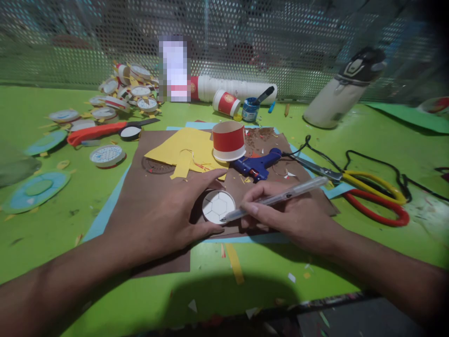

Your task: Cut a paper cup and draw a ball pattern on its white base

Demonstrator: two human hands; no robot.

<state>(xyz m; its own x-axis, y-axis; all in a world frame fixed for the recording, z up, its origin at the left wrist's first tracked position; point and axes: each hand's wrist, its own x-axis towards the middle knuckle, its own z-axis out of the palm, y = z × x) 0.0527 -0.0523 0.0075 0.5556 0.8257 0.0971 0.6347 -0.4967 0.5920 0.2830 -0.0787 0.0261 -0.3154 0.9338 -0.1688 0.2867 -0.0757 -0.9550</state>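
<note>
Pen (298, 189) gripped between thumb and fingers of the right hand (280, 209), and its tip is right down at the near edge of the white disc (218, 206), dark lines making a hexagon across its top! The left hand (178, 203) is open in a wide curve, thumb and forefinger spread around that disc, which sits between the two hands on brown paper (129, 187). Just beyond the right hand lies a blue glue gun (264, 162), and look, a red and white cup piece (228, 144) stands ahead of the left fingertips, beside yellow paper (178, 142). Out to the right hand's right, scissors (336, 176) with one yellow and one red loop; far ahead of that hand, a bottle (340, 96). Over past the left hand, a red tool (98, 133) and a heap of discs (140, 91)
</note>
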